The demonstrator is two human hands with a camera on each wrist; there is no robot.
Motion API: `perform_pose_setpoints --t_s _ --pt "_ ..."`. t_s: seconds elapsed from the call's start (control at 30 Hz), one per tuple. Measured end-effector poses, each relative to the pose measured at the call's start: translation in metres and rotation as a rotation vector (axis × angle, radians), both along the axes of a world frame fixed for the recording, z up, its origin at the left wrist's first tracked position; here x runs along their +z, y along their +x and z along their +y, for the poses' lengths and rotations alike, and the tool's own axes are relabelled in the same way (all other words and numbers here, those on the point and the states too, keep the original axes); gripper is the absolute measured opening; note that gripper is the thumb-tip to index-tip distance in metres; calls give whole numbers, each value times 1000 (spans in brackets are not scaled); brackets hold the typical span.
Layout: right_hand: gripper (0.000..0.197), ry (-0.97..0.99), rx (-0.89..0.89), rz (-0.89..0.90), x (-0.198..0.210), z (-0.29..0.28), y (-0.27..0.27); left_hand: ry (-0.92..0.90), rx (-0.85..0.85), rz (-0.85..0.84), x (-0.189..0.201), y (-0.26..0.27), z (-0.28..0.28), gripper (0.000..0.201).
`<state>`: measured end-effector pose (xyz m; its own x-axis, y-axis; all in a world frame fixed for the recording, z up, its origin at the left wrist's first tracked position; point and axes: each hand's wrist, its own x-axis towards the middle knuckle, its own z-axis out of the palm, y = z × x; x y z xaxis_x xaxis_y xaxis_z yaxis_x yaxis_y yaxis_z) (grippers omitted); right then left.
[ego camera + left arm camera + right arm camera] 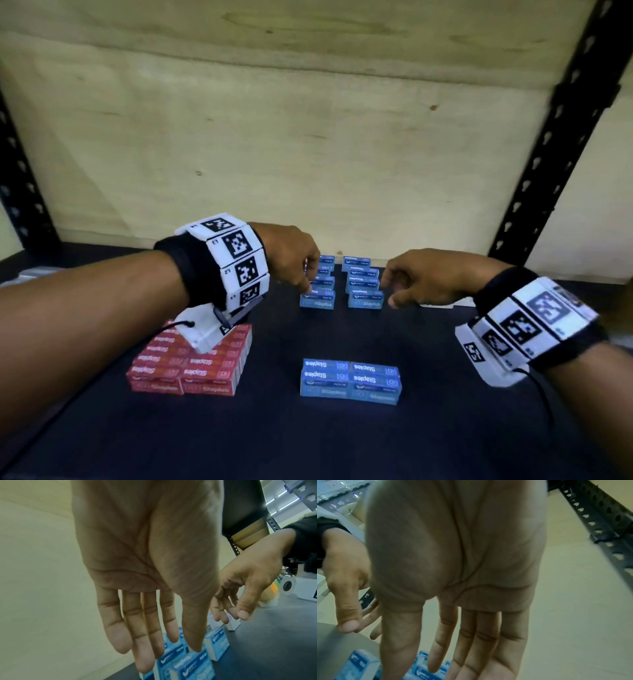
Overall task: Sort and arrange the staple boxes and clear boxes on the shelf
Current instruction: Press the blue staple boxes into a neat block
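On the dark shelf, two rows of blue staple boxes run toward the back, a left row and a right row. My left hand hovers over the left row's front boxes with straight, loose fingers and holds nothing. My right hand hangs just right of the right row, its fingers relaxed and empty. Small clear boxes lie behind the right hand. A block of blue boxes sits front centre. A stack of red staple boxes sits front left, under my left wrist.
A pale wooden back panel closes the shelf. Black perforated uprights stand at the right and the left. Bare dark shelf lies between the box groups and along the front.
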<state>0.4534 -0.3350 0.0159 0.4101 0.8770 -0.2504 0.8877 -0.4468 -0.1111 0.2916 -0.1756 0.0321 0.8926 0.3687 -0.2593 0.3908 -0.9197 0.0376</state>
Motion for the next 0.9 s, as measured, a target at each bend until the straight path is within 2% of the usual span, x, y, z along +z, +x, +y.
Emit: perform_pose_setpoints --t_s 0.23,0.37,0.53,0.8,0.9 --pt "25 -63 9 79 -10 21 16 -10 -7 111 -10 24 6 33" --pt "14 -99 11 97 -11 27 20 65 -36 153 -16 28 6 31" --pt "10 -108 28 109 -11 27 18 121 -93 196 -17 27 0 27" --pt "18 -99 81 228 -6 9 1 14 -117 162 -17 11 -11 24" --pt "15 -90 79 331 -7 0 -6 -13 -146 180 -17 0 -17 28"
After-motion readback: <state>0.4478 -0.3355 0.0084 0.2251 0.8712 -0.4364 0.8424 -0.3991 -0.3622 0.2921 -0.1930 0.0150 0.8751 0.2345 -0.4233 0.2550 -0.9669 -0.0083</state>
